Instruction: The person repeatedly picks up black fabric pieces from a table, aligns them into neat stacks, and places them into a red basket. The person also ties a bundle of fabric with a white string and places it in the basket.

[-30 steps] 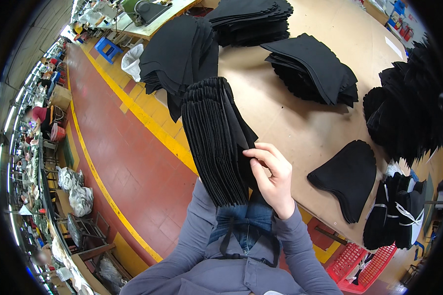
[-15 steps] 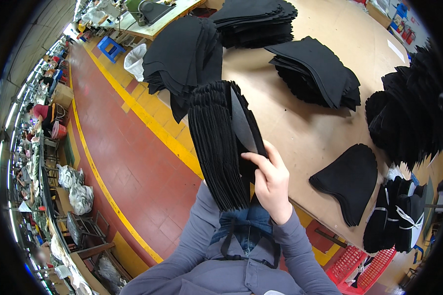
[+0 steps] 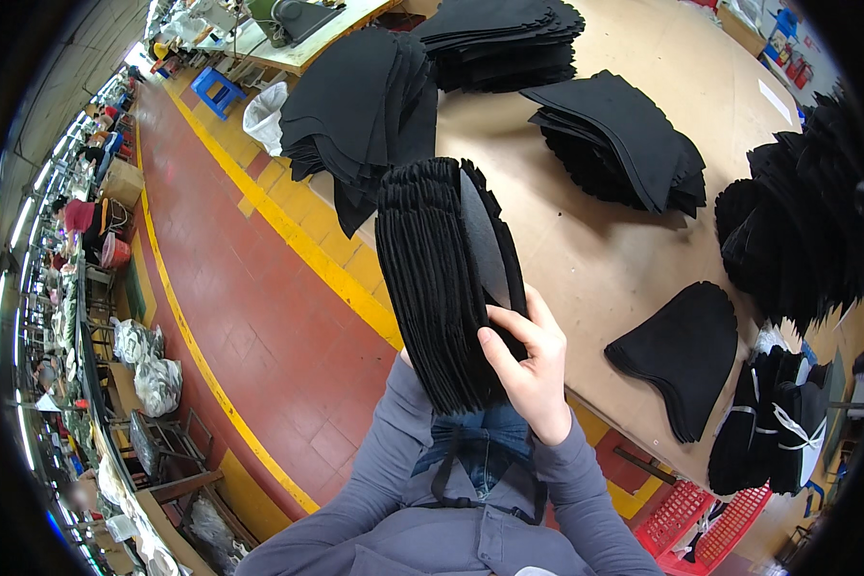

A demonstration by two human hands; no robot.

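Observation:
A thick stack of black fabric pieces (image 3: 432, 288) is held upright in front of my body, its layered edges facing me. Near its right side a gap shows the greyish face of one piece. My right hand (image 3: 528, 355) grips the stack's right edge, thumb and fingers closed around the last few layers. Behind the stack's lower left, my left hand (image 3: 405, 357) shows only a sliver at the wrist. Its fingers are hidden, but it bears the stack from that side.
On the tan table (image 3: 634, 278) lie a small black pile (image 3: 682, 355), a fanned pile (image 3: 624, 144) and larger piles (image 3: 360, 106) farther back. Tied black bundles (image 3: 768, 418) sit at the right edge, above a red basket (image 3: 706, 528). Left is a red-tiled aisle (image 3: 250, 317).
The stack has turned slightly and shifted a little right. The gap at its right side has narrowed, with my right thumb lower against the layers.

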